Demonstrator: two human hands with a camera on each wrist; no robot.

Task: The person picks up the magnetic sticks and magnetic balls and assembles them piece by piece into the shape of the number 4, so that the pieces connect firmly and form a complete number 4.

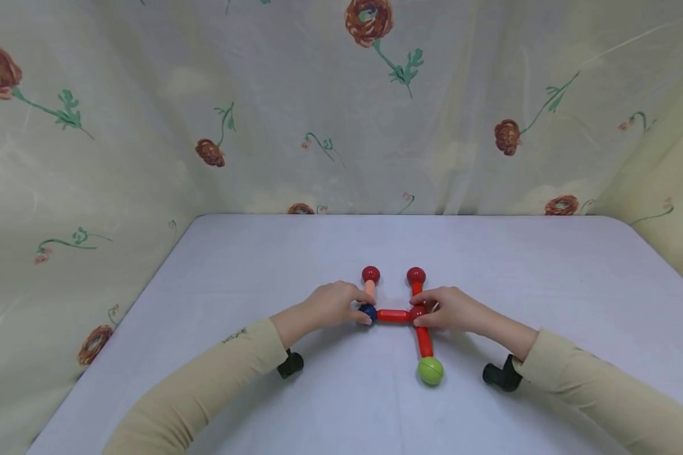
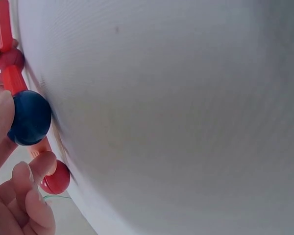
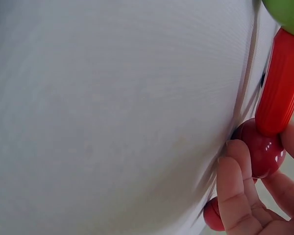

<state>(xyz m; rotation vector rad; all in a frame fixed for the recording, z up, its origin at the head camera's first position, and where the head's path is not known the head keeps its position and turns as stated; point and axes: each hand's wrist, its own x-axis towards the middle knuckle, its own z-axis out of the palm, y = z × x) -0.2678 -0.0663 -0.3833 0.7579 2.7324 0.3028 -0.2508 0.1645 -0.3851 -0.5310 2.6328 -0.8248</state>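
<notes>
A ball-and-rod construction lies on the white table. My left hand [image 1: 337, 303] pinches its dark blue ball [image 2: 31, 118] between thumb and fingers. From that ball a peach rod [image 1: 370, 288] runs back to a red ball [image 1: 370, 273], and a red rod [image 1: 393, 316] runs right to a second, darker red ball [image 3: 265, 155]. My right hand [image 1: 452, 308] grips this darker ball. One more red rod [image 3: 280, 81] leads from it toward the front, ending in a green ball [image 1: 430, 371]. Behind it, a short red rod [image 1: 417, 289] joins another red ball [image 1: 416, 275].
The white table [image 1: 273, 253] reaches back to a hanging flowered curtain [image 1: 296, 95], which also closes off both sides. A small black wrist camera [image 1: 291, 364] sits under the left sleeve, and another black camera [image 1: 502, 374] under the right.
</notes>
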